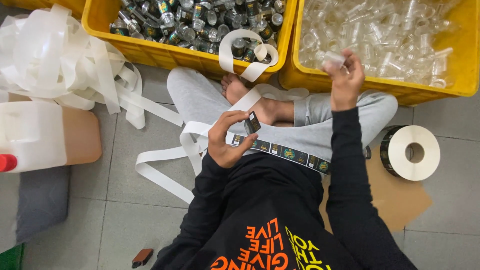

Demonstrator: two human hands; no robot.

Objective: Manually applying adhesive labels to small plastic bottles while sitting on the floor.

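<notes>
Person is sitting cross-legged on the tiled floor, head camera looking down. Left hand is hovering over the lap, fingers pinching a small dark sticker by its edge, sticker tilted and lifted just above the strip of stickers that is lying across the grey trousers. Right hand is raised at the near rim of the right yellow bin, fingers clenched around a small clear jar, blurry, so the exact grip is hard to tell. That bin is holding a heap of clear empty jars. The left yellow bin is holding jars already wearing dark stickers. The strip is running right toward a roll of stickers standing on its side on the floor, partly on a piece of brown cardboard. White backing tape is piling up in loose loops at far left, one strand draping over the left bin's rim and across a bare foot. A white plastic jug with a red cap is lying at the left edge. A small dark object is lying on the floor near the bottom; can't tell what it is.
</notes>
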